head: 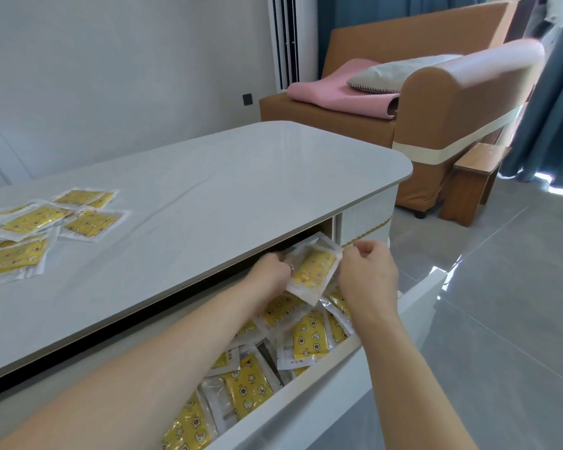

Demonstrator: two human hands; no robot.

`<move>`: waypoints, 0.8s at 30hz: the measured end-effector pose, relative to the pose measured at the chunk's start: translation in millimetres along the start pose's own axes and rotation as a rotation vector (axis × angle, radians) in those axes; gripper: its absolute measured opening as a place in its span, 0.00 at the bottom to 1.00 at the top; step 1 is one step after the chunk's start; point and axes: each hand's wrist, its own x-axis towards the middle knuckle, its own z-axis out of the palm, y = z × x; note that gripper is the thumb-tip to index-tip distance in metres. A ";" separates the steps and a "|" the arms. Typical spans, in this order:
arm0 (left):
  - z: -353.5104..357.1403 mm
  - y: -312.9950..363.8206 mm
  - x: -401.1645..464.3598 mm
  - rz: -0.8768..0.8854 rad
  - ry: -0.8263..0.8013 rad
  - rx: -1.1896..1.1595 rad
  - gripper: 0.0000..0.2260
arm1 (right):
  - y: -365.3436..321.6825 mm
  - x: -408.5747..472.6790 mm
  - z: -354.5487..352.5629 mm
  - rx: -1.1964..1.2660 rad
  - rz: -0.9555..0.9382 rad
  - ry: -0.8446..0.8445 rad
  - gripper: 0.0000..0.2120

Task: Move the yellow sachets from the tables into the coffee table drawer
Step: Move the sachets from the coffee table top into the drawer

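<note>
The white coffee table drawer (322, 404) stands pulled open below the grey tabletop (208, 196). Several yellow sachets (307, 342) with star and moon prints lie inside it. Both hands hold a small stack of yellow sachets (312, 271) over the drawer's far end. My left hand (270, 274) grips its left edge, partly under the tabletop's lip. My right hand (368, 274) pinches its right edge. More yellow sachets (36, 228) lie scattered on the tabletop at the far left.
An orange-brown sofa (436, 102) with a pink folded blanket (332, 92) and a pale pillow (397, 73) stands behind the table. A small wooden stool (472, 183) sits at its right end. Blue curtains (550, 108) hang at the right above a grey tiled floor (501, 303).
</note>
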 end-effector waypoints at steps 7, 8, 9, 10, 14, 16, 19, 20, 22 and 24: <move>23.9 3.2 16.1 0.374 0.207 0.972 0.13 | 1.7 -0.8 2.9 -0.015 -0.080 0.009 0.18; 28.5 5.3 18.3 0.441 0.259 1.074 0.14 | 3.2 0.0 4.3 -0.041 -0.086 0.002 0.20; 31.5 6.2 21.7 0.482 0.283 1.134 0.16 | 4.5 0.5 5.5 -0.064 -0.097 -0.005 0.21; 32.5 6.4 24.8 0.504 0.293 1.163 0.17 | 5.0 0.7 6.1 -0.081 -0.106 -0.011 0.22; 22.4 -1.7 28.4 0.534 0.213 1.083 0.15 | 8.1 2.3 5.6 -0.114 -0.128 -0.022 0.21; 12.2 -8.3 19.3 0.526 0.094 0.940 0.09 | 8.5 2.4 6.2 -0.159 -0.145 -0.032 0.21; -13.2 -33.0 -9.4 0.480 -0.064 0.823 0.09 | 8.5 -0.5 10.7 -0.322 -0.195 -0.105 0.20; -24.2 -45.2 -23.1 0.460 -0.106 0.830 0.10 | 8.1 -2.2 13.5 -0.393 -0.213 -0.140 0.20; -46.9 -72.1 -50.5 0.424 -0.173 0.879 0.16 | 7.3 -7.6 20.2 -0.539 -0.262 -0.200 0.17; -65.4 -96.6 -69.1 0.369 -0.205 0.919 0.22 | 5.4 -13.7 27.1 -0.641 -0.298 -0.246 0.16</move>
